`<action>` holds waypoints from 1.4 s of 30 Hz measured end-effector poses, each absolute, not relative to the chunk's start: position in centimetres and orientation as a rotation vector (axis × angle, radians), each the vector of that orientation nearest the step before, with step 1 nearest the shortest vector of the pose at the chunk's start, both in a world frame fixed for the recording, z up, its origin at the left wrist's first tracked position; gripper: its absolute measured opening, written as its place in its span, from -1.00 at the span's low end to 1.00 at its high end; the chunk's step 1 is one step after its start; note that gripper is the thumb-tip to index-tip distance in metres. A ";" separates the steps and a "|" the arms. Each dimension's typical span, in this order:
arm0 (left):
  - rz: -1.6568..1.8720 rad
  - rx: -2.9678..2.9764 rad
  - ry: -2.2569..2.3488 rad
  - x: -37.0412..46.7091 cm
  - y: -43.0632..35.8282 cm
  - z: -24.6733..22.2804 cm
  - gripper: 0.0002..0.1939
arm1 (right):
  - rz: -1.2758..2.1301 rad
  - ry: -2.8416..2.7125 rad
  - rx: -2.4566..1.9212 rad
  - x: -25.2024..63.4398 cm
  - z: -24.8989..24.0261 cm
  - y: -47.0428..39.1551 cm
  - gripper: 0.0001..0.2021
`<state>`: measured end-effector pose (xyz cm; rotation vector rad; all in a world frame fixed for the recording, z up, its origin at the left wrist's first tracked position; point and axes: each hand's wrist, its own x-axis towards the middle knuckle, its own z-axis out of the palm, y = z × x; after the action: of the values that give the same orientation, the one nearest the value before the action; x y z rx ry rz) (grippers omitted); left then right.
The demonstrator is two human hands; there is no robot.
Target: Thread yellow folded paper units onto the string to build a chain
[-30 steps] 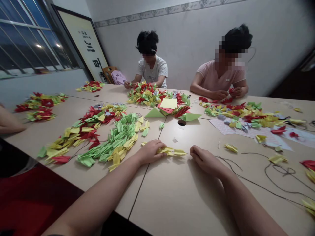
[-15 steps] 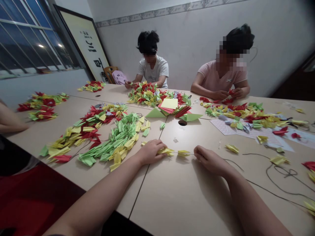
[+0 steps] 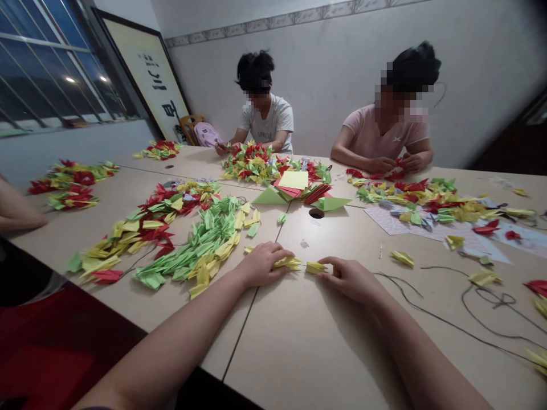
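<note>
My left hand (image 3: 264, 264) is closed on a yellow folded paper crane (image 3: 287, 262) at the middle of the table. My right hand (image 3: 351, 278) pinches the tail end of a second yellow paper crane (image 3: 315, 267), just right of the first. A short bit of string shows between the two cranes. A dark cord (image 3: 444, 322) lies on the table right of my right hand. Beside my left wrist lies a strand of green paper cranes (image 3: 200, 245) with yellow ones along its edge.
Two people sit across the table (image 3: 294, 347), folding or handling paper. Piles of coloured cranes (image 3: 252, 162) lie before them. Square paper sheets (image 3: 293, 180) are stacked near a round hole (image 3: 316, 213). Loose yellow cranes (image 3: 402, 258) lie to the right. Another person's arm (image 3: 19, 208) rests at left.
My right hand has moved left from the string to the second yellow crane, and that crane sits slightly closer to the first. My left hand has stayed in place.
</note>
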<state>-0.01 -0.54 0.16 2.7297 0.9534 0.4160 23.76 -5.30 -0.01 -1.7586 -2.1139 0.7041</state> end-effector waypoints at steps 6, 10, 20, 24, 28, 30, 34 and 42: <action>0.499 2.714 0.925 0.2 -0.8 -0.1 -0.77 | 0.677 -2.051 -1.657 22.6 -0.2 -5.3 -0.83; 0.525 2.700 0.907 0.3 -0.8 -0.2 -0.79 | 0.850 -1.949 -1.628 22.4 0.1 -5.5 -0.84; 0.512 2.667 0.935 0.6 -1.0 -0.1 -0.74 | 1.284 -1.666 -1.559 21.7 0.7 -5.8 -0.83; 0.527 2.655 0.946 0.6 -0.9 -0.2 -0.78 | 1.254 -1.653 -1.652 21.2 1.2 -5.8 -0.78; 0.544 2.629 0.978 0.5 -0.9 -0.3 -0.79 | 1.315 -1.563 -1.743 21.1 1.1 -5.6 -0.77; 0.516 2.620 1.010 0.5 -0.9 -0.2 -0.78 | 1.361 -1.493 -1.753 21.2 0.9 -5.5 -0.78; 0.459 2.619 1.045 0.5 -0.8 -0.2 -0.80 | 1.389 -1.466 -1.725 21.4 0.6 -5.4 -0.77; 0.453 2.589 1.011 0.6 -0.8 0.0 -0.82 | 1.333 -1.546 -1.702 21.0 0.8 -5.4 -0.75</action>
<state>0.56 -0.85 0.04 2.5891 1.0111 0.4527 20.99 -5.42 0.79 -1.7019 -1.5459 1.3330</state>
